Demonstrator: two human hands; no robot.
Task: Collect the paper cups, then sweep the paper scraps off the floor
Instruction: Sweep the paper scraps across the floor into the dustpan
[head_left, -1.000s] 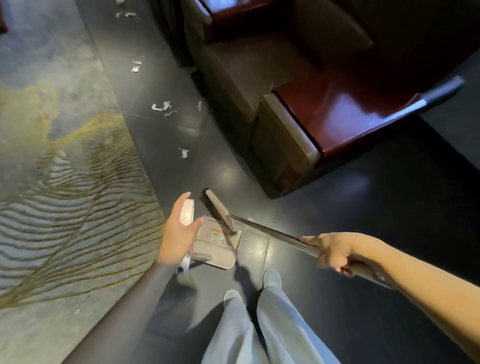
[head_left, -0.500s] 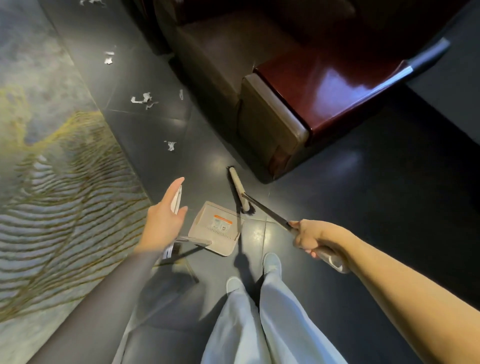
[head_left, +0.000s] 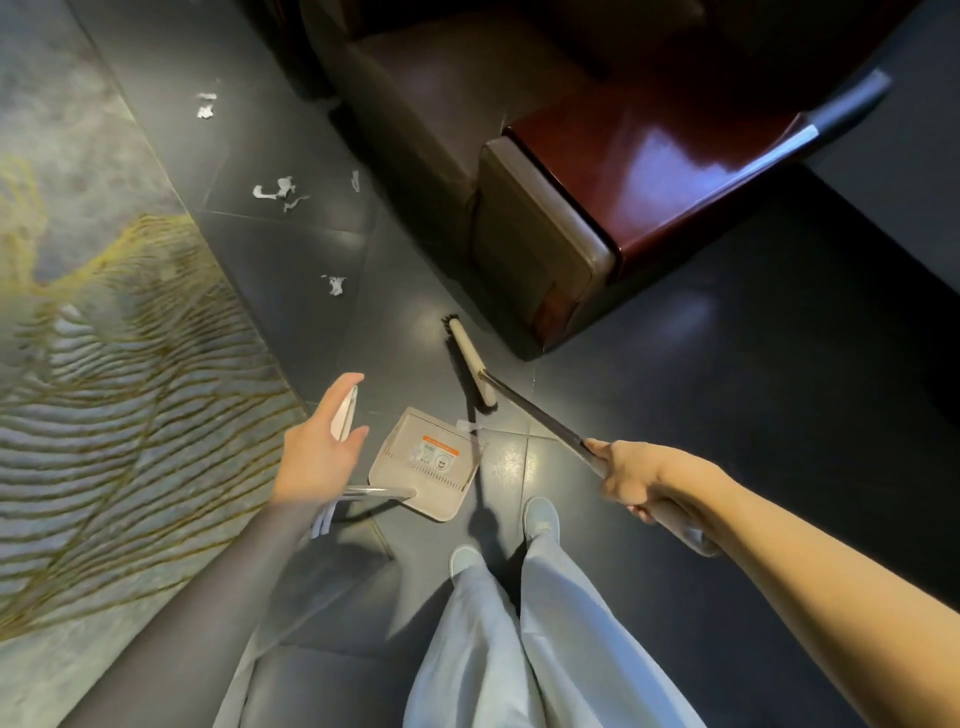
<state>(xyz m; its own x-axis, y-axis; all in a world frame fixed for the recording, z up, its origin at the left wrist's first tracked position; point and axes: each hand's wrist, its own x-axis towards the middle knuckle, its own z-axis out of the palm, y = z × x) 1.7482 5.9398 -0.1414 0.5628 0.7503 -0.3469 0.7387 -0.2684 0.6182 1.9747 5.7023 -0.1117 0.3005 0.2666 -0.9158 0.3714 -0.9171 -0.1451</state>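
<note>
My left hand holds the white top of the dustpan handle between thumb and fingers. The beige dustpan sits on the dark tiles just ahead of my feet. My right hand grips the broom's metal pole. The broom head rests on the floor beyond the dustpan, near the armchair's corner. White paper scraps lie further ahead: one close by, a cluster, and another pair far off. A small scrap lies at the dustpan's lip. No paper cups show.
A brown armchair with a glossy red wooden top stands ahead on the right, its corner close to the broom head. A grey carpet with gold lines borders the tiled strip on the left.
The broom head has moved off the dustpan and forward toward the armchair's corner. My right hand pushed out along with it. The left hand keeps its hold on the dustpan handle.
</note>
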